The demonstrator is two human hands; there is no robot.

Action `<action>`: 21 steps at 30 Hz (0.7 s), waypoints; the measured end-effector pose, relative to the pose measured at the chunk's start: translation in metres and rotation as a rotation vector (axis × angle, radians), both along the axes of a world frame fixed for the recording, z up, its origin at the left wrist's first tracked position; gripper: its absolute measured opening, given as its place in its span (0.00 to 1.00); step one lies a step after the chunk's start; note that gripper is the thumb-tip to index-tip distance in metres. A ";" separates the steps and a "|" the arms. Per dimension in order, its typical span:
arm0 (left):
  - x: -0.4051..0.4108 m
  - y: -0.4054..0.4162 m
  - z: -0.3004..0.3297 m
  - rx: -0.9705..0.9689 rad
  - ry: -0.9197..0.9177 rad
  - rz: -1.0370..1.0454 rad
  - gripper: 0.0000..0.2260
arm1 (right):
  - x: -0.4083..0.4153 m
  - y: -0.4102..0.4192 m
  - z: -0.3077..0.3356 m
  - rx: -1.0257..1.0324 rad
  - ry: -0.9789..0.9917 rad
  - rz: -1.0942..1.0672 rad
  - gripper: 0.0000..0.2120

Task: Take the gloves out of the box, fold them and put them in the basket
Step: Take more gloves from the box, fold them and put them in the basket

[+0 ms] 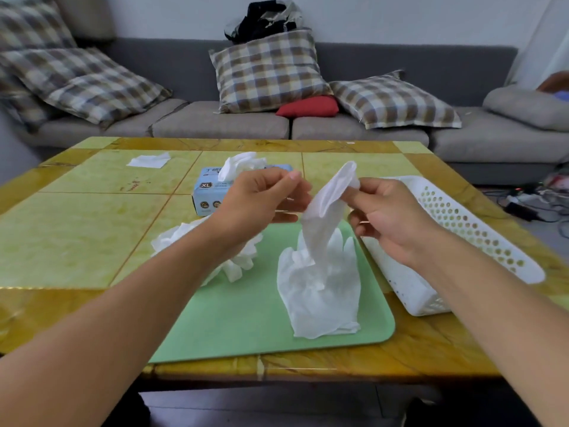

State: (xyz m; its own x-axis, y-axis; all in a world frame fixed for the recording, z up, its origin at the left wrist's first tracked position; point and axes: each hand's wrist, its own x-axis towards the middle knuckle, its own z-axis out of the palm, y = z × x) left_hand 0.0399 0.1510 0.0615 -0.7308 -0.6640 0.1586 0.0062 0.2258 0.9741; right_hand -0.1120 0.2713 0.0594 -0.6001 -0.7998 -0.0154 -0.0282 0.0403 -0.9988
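Head camera view: the right hand [391, 217] pinches a white glove [323, 211] by its cuff above the green mat [246, 312], beside the basket [468, 229]. The left hand [261, 201], loosely curled, holds nothing. Held by one corner, the limp glove could slip or bunch.

A low table [77, 229] with a yellow-green tiled top and amber border carries everything, and the right hand [391, 220] pinches a white glove [326, 208] above it. Directly under that grip a green mat [246, 318] lies on the table, with a flat glove [320, 291] spread on it, and just right of the grip stands a white perforated basket [462, 223]. Left of the grip and below it sits a crumpled glove pile [240, 260] at the mat's edge, beyond and left of the grip a blue glove box [209, 192], and farther left a white tissue [147, 161].
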 end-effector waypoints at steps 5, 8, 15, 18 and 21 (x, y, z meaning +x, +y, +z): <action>-0.002 -0.001 0.016 -0.005 -0.132 -0.260 0.26 | -0.001 0.003 0.011 -0.051 0.219 -0.013 0.12; -0.006 0.014 0.007 -0.158 -0.145 -0.216 0.22 | 0.005 0.000 0.009 -0.076 0.368 -0.078 0.24; -0.012 0.011 0.020 0.205 0.090 -0.057 0.04 | -0.009 0.019 0.018 -0.112 0.127 0.050 0.11; -0.010 0.008 0.026 0.271 0.068 -0.081 0.07 | -0.014 0.025 0.018 -0.057 -0.151 0.222 0.17; -0.008 0.004 0.027 0.237 0.033 -0.064 0.09 | -0.018 0.022 0.015 -0.028 -0.187 0.234 0.19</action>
State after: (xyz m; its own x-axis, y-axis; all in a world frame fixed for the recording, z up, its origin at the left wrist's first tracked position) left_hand 0.0318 0.1553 0.0888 -0.7698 -0.6377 0.0280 0.0458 -0.0114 0.9989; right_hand -0.1302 0.2932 0.0748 -0.3882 -0.9178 -0.0839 0.1509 0.0265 -0.9882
